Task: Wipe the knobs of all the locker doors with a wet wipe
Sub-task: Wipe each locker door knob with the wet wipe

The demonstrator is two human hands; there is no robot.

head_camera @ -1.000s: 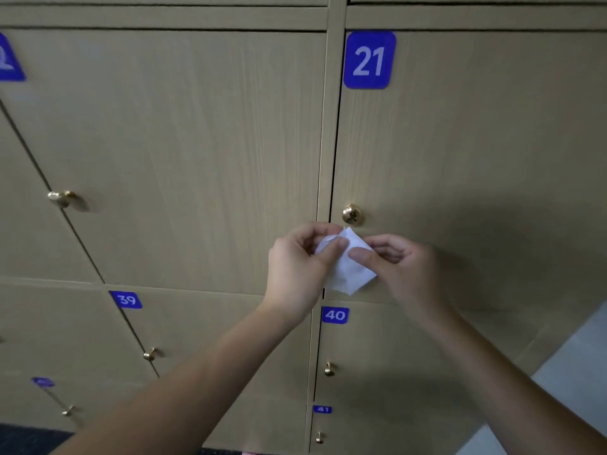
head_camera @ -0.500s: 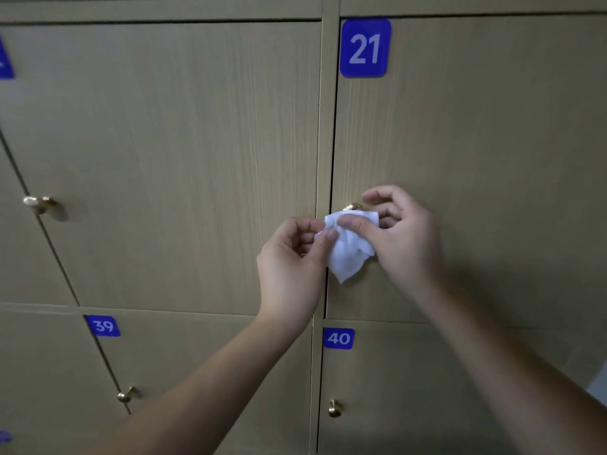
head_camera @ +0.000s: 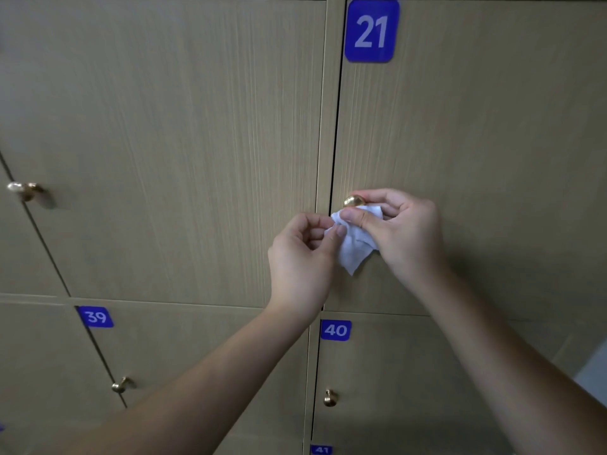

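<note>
Brass knob on door 21, at its left edge, partly exposed above a white wipe. Right hand pinches the wipe between thumb and curled fingers just below the knob, index finger arched over it. Left hand pinches the wipe's left corner, fingers curled. Blue plates read 21, 39, 40 and 41 (the last cut off). Further knobs: far left, door 39, door 40.
</note>
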